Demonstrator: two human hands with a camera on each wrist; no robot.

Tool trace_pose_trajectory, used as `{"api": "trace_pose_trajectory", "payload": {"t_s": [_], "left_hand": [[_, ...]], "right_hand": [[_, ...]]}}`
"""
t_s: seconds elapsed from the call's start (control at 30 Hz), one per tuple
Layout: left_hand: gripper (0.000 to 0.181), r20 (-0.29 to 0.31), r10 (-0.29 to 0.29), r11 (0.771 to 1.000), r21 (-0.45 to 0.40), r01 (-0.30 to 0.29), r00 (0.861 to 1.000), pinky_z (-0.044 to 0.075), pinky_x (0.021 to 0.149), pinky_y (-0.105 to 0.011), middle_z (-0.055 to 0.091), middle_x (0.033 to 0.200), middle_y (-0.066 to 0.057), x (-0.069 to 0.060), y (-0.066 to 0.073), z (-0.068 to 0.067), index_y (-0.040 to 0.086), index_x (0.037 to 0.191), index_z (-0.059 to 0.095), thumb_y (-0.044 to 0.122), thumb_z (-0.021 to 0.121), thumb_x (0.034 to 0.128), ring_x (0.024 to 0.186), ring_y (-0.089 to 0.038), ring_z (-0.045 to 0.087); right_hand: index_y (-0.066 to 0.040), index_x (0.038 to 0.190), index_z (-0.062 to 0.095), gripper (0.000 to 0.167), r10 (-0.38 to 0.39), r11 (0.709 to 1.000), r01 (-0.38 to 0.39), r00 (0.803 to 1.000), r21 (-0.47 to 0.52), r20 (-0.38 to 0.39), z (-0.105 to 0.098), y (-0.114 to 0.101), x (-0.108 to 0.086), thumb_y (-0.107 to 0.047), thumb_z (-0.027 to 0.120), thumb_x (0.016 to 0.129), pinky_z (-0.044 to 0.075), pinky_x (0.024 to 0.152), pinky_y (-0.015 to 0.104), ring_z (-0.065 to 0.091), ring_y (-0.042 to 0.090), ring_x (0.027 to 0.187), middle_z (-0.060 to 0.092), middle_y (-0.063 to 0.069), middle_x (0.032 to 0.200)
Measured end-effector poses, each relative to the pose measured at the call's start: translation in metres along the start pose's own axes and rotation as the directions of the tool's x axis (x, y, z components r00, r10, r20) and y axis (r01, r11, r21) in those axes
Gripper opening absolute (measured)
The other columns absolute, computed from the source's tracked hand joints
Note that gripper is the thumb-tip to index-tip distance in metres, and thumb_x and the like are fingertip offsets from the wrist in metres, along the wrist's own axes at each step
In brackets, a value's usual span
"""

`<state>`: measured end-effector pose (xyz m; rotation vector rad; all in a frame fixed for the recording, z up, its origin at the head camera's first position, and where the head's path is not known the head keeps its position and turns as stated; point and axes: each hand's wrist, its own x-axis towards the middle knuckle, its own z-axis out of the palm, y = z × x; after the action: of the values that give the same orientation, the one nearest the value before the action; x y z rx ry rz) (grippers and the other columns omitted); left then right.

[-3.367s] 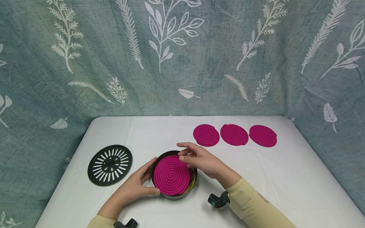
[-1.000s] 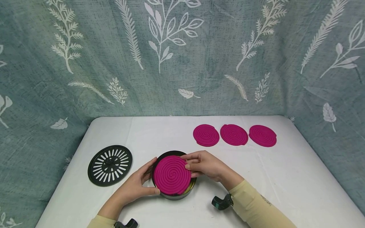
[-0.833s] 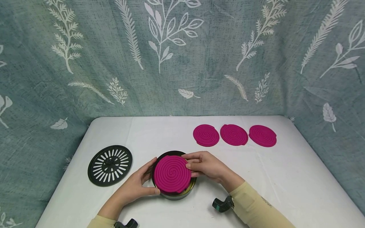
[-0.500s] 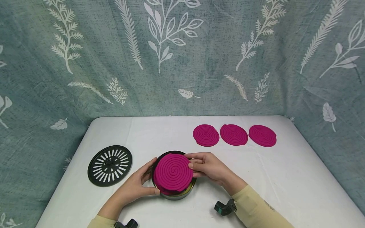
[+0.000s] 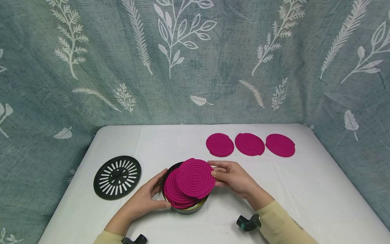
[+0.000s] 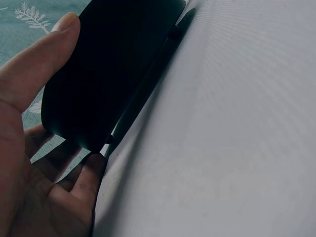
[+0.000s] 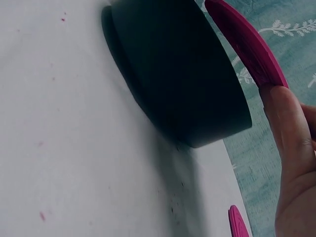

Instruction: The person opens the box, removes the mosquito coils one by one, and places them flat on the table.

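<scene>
My right hand point(image 5: 234, 178) pinches the right edge of a pink spiral mosquito coil point(image 5: 195, 178), between thumb and fingers. The coil is raised above a round black tin point(image 5: 186, 211), overhanging its right side. Inside the tin at least one more pink coil point(image 5: 172, 193) shows below the held one; its yellowish inner wall is partly visible. My left hand point(image 5: 143, 200) holds the tin from the left, thumb at the near side and fingers at the far side. In the right wrist view, the held coil point(image 7: 249, 44) is edge-on, apart from the tin's dark wall point(image 7: 182, 74).
On the left lies a black slotted lid point(image 5: 117, 181) with a small knob. Three pink coils lie in a row at the back right: a left one point(image 5: 220, 145), a middle one point(image 5: 250, 144) and a right one point(image 5: 280, 145). Behind the white table point(image 5: 304, 196) hangs a leaf-patterned cloth.
The right hand has gone from hovering over the coils to pinching the top one, lifting it and shifting it right, uncovering a coil underneath. The left hand and the tin stay put.
</scene>
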<state>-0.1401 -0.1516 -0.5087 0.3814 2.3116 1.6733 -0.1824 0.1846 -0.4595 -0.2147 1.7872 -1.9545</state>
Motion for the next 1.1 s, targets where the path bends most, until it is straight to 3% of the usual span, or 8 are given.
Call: {"api": "trace_pose_trajectory", "payload": {"t_s": [0.77,1.1], "left_hand": [[0.117,-0.009,-0.014,1.0,-0.001,0.014,1.0,0.035,0.111,-0.018,0.037,0.154,0.004,0.001,0.0,0.0,0.024,0.157,0.03,0.034,0.096,0.0599,0.141,-0.011,0.034],[0.118,-0.014,-0.025,1.0,0.007,0.025,1.0,0.035,0.111,-0.018,0.038,0.153,0.005,0.001,0.0,0.001,0.024,0.156,0.031,0.035,0.096,0.0586,0.141,-0.011,0.034]], "right_hand": [[0.003,0.146,0.044,0.055,-0.064,0.998,0.064,0.993,0.0,-0.097,-0.032,-0.003,-0.019,-0.006,0.064,0.096,0.061,0.081,0.036,0.07,0.021,0.094,0.065,0.021,0.121],[0.005,0.147,0.041,0.056,-0.091,0.996,0.093,0.985,0.008,-0.149,-0.049,0.0,-0.026,-0.005,0.063,0.096,0.062,0.077,0.031,0.071,0.016,0.086,0.068,0.017,0.117]]}}
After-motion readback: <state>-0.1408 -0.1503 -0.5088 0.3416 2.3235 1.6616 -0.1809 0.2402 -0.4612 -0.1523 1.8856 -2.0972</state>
